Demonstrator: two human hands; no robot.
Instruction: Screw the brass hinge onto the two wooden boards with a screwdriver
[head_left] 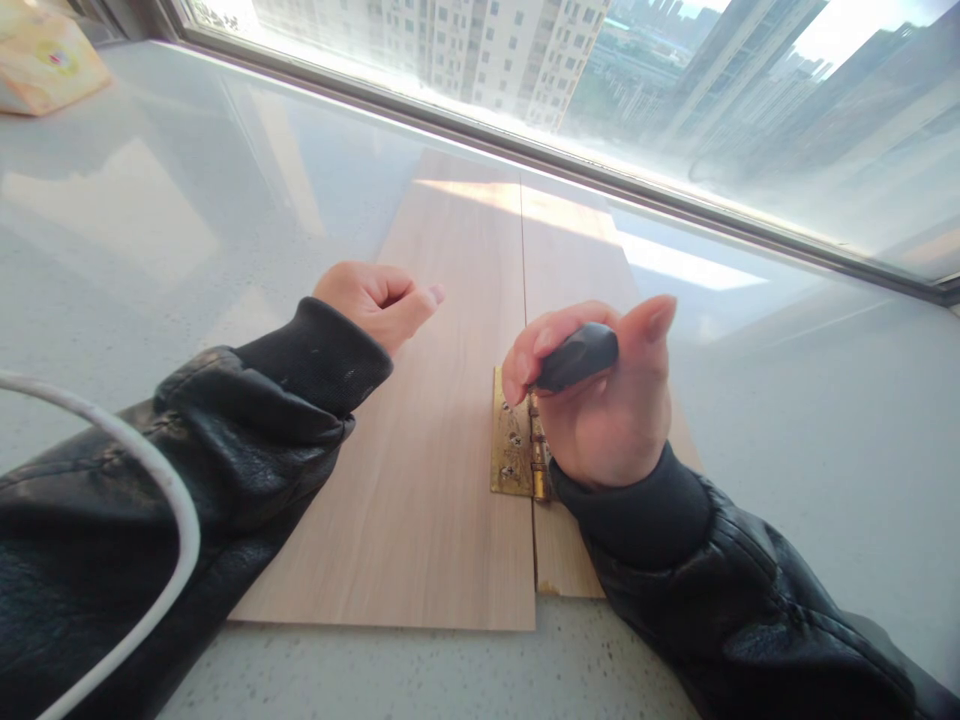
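Note:
Two light wood boards lie edge to edge: a wide left board (420, 480) and a narrower right board (566, 550). A brass hinge (513, 462) sits across their seam, with screw heads in its left leaf. My right hand (607, 430) is closed around the dark handle of a screwdriver (577, 358) above the hinge; its shaft and tip are hidden. That hand also covers much of the hinge's right leaf. Over the left board, my left hand (379, 300) is curled into a fist with the thumb against the fingers. What it holds, if anything, is hidden.
The boards rest on a pale speckled countertop (810, 420) beside a window frame (540, 150). A white cable (176, 490) loops over my left sleeve. At the far left corner stands a yellowish package (45, 60). Sunlight falls across the boards' far end.

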